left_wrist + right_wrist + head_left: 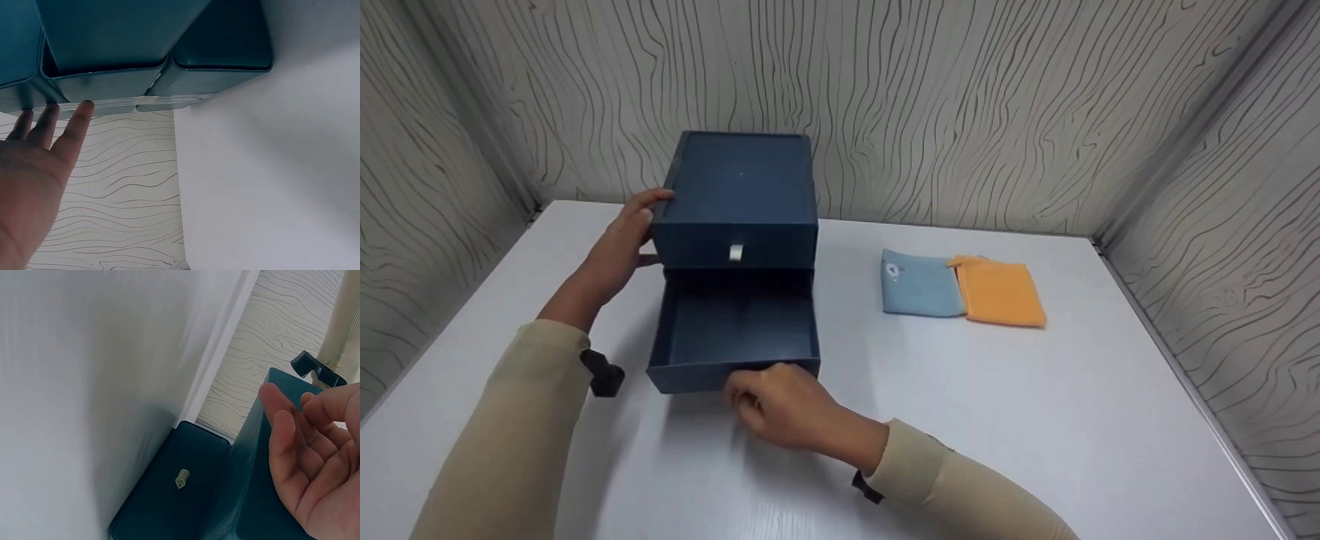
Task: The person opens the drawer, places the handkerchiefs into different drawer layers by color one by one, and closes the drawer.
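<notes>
A dark blue drawer box (742, 180) stands on the white table, its upper drawer closed with a small pale pull tab (736, 253). The lower drawer (686, 379) is pulled far out and its inside is bare. My left hand (615, 247) rests against the box's left side; in the left wrist view its fingers (79, 126) are straight along the edge. At the front of the lower drawer, my right hand (791, 405) has curled fingers and grips it near the middle, thumb close to the forefinger in the right wrist view. Its grip hides that drawer's tab.
To the right of the box lie a folded light blue cloth (919, 289) with a white mark and a folded orange cloth (1003, 292), edges meeting. A wood-patterned wall (930, 112) rises behind the white table (1035, 420). Black straps (604, 373) hang at both wrists.
</notes>
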Motion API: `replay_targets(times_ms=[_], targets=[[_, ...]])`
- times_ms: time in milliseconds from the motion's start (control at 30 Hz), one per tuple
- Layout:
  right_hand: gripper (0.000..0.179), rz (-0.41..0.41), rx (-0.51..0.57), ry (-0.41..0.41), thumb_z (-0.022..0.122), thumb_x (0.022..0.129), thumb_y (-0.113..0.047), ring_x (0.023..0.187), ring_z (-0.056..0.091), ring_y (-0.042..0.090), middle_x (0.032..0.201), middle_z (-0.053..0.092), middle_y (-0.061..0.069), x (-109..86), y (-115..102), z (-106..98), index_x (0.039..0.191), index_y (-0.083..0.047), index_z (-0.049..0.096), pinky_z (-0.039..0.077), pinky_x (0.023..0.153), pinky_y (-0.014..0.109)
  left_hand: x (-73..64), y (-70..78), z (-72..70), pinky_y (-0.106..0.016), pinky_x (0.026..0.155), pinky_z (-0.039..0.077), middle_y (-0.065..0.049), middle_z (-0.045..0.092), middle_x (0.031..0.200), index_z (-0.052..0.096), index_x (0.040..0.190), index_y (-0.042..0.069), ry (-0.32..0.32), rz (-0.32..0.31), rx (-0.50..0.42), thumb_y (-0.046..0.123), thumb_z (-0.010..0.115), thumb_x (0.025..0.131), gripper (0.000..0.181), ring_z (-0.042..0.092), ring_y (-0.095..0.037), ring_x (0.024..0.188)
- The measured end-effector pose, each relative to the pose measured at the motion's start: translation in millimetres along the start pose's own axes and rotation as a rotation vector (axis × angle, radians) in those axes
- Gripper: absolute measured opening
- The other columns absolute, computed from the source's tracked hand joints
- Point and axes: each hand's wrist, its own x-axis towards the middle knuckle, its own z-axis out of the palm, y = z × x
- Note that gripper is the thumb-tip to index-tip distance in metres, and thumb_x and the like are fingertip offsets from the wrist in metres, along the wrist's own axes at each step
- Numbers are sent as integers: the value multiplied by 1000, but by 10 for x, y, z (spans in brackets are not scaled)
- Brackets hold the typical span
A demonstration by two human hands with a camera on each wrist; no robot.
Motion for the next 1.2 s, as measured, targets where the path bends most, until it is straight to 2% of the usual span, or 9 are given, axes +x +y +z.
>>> replay_targets(times_ms=[200, 467, 700, 1000, 1100, 1200], targets=[[18, -15, -5, 13, 56, 89, -6, 63, 55, -5, 83, 71, -7, -22, -45, 15, 93, -15, 71, 42, 59, 7, 12, -6, -4, -66, 103, 33, -10, 9, 162, 21, 151, 27, 11, -7, 4, 44, 18, 105, 49, 16, -37, 147], [17, 8, 9, 12, 57, 89, -6, 59, 50, -6, 82, 71, -7, -49, -98, 47, 92, -17, 70, 39, 56, 7, 3, -8, 29, -67, 102, 33, -9, 9, 162, 21, 151, 25, 20, 15, -32, 44, 19, 105, 50, 16, -36, 147], [18, 15, 10, -39, 58, 89, -8, 64, 53, -7, 85, 72, -9, -73, -118, 24, 97, -19, 69, 42, 60, 7, 16, -29, 61, -68, 101, 33, -9, 11, 162, 25, 149, 25, 53, 23, -50, 41, 18, 106, 47, 19, -37, 146], [23, -43, 167, -148, 61, 90, -22, 72, 57, -12, 95, 72, -10, -199, -157, -179, 113, -23, 65, 44, 63, 5, 21, -42, 75, -69, 99, 35, -10, 15, 160, 26, 149, 24, 76, 39, -63, 40, 18, 106, 46, 24, -37, 144], [25, -77, 196, -125, 62, 90, -26, 75, 59, -10, 97, 72, -9, -237, -178, -273, 114, -22, 64, 45, 66, 6, 21, -44, 79, -69, 98, 36, -11, 16, 160, 26, 149, 23, 82, 42, -63, 40, 19, 106, 47, 25, -37, 143], [25, -123, 217, -65, 62, 89, -27, 80, 61, -8, 99, 71, -9, -265, -193, -372, 113, -22, 64, 46, 69, 7, 25, -41, 86, -68, 97, 36, -11, 16, 160, 26, 149, 23, 87, 34, -52, 40, 18, 106, 47, 25, -37, 143]])
